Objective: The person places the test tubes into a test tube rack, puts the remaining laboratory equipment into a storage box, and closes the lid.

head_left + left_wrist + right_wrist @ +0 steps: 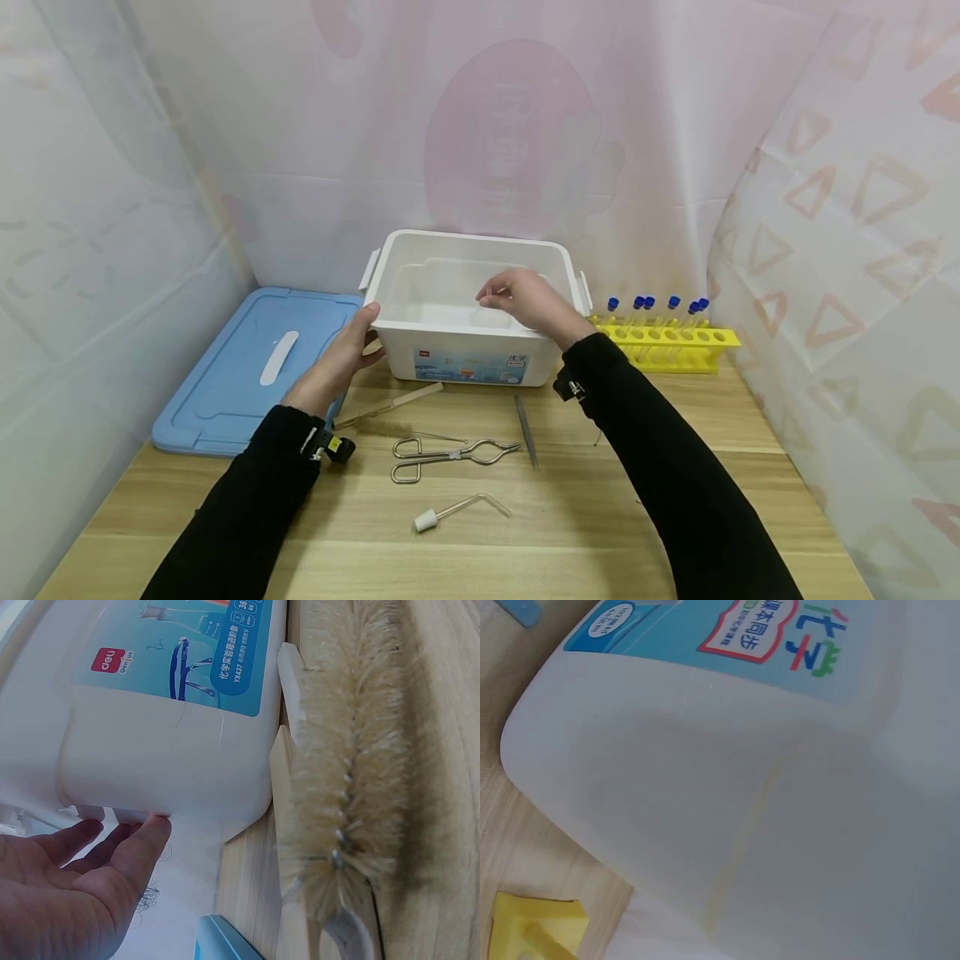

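Observation:
A white plastic storage box point(465, 329) with a blue label stands at the back of the table, its top uncovered. My left hand point(341, 358) holds its left end, thumb at the rim and fingertips against the outer wall; the left wrist view shows those fingers point(142, 851) touching the white side. Over the box opening, my right hand point(528, 300) has thumb and fingers brought together. They seem to pinch a small clear thing, too faint to identify. The right wrist view shows only the box wall point(667, 772), with the hand out of sight.
A blue lid point(225, 375) lies left; a yellow rack point(675, 336) holding blue-capped tubes stands right. In front lie a wooden test tube clamp point(408, 398), bristle brush point(349, 750), metal crucible tongs point(453, 456), slim grey tool point(527, 433) and bent glass tube with white stopper point(426, 521).

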The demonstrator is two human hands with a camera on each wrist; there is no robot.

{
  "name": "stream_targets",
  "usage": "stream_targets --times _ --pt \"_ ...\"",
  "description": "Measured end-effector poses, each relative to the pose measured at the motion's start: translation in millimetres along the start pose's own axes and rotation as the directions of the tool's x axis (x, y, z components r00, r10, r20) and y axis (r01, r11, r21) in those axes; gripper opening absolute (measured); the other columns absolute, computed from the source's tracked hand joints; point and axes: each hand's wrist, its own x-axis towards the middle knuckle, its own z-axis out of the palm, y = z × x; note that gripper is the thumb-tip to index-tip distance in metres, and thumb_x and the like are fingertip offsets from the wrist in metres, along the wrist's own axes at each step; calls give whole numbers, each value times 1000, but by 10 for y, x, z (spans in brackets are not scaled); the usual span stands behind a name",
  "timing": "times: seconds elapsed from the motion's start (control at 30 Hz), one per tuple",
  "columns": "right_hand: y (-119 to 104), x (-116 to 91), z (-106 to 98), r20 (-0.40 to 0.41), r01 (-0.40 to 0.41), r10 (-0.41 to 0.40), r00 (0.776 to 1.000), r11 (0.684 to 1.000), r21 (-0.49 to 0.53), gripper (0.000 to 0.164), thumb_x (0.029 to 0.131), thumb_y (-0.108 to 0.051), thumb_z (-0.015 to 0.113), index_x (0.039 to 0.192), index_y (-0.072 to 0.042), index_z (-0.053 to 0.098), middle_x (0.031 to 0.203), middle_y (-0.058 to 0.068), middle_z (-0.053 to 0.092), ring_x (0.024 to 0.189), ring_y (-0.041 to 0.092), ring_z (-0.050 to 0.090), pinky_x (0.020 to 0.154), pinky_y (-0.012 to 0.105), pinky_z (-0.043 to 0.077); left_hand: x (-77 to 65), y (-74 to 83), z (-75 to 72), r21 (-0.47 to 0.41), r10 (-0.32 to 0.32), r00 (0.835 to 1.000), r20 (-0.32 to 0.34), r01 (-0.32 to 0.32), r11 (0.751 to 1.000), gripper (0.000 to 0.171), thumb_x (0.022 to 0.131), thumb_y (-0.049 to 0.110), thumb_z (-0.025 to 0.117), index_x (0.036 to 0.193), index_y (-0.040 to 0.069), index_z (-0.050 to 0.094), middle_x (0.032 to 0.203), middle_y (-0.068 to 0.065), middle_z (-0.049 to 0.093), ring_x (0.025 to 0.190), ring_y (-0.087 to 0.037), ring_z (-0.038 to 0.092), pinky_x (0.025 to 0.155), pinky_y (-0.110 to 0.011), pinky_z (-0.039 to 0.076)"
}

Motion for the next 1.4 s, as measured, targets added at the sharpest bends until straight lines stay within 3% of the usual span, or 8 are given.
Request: stream_targets --times 0.27,0.4,0.6,0.83,0.97,1.2,1.3,1.4 --pt "42 37 5 135 -48 48 990 999 -8 27 121 -24 70 137 -10 85 141 11 84 130 31 79 115 51 67 4 -12 -1 -10 3 1000 4 -3 1000 88 122 73 30 192 26 6 200 -18 4 187 -48 8 151 -72 29" --pt "60 61 -1 187 -20 28 982 999 -43 25 121 -22 70 136 -10 87 141 12 85 127 31 81 112 48 69 10 -14 -3 -14 6 1000 10 -6 1000 87 122 72 30 192 26 6 200 -18 4 187 -49 7 151 -73 29" --pt "71 88 0 276 73 -32 961 988 -136 26 122 -19 68 136 -8 87 147 14 83 145 36 74 128 52 62 -4 -19 -10 -8 9 1000 11 -9 1000 85 123 72 30 192 28 6 200 -16 3 187 -48 7 151 -72 29" --pt "69 60 -23 388 -34 76 919 993 -114 36 119 -7 65 152 -7 79 163 16 74 162 38 62 144 55 48 -21 -23 -18 -10 12 1000 15 -12 1000 84 123 72 30 192 30 6 200 -16 4 187 -48 7 151 -72 29" --pt "80 40 -36 422 -96 123 898 992 -84 34 117 -9 70 148 -13 82 160 11 76 154 32 67 136 49 56 -22 -16 -16 -4 8 1000 11 -8 1000 84 123 73 30 192 31 5 201 -15 4 187 -47 8 151 -71 30" --pt "90 4 -40 447 -165 181 876 983 -74 22 117 -17 70 123 -22 91 132 2 84 112 18 68 97 31 60 -17 -15 -10 -9 5 1000 9 -5 1000 85 122 72 29 192 29 6 200 -16 6 187 -47 8 151 -72 29" --pt "93 -4 -39 453 -181 190 871 981 -62 21 117 -16 69 119 -21 90 129 2 83 109 18 66 96 32 60 -16 -11 -5 -3 7 1000 12 -7 1000 85 122 73 29 192 30 6 200 -15 5 187 -47 8 151 -72 29" --pt "91 -6 -37 459 -191 187 869 981 -37 23 119 -18 67 128 -19 88 139 5 82 121 22 68 108 38 62 -13 -9 -1 0 6 1000 12 -6 1000 84 122 73 29 192 31 6 200 -14 4 187 -48 8 151 -71 29"
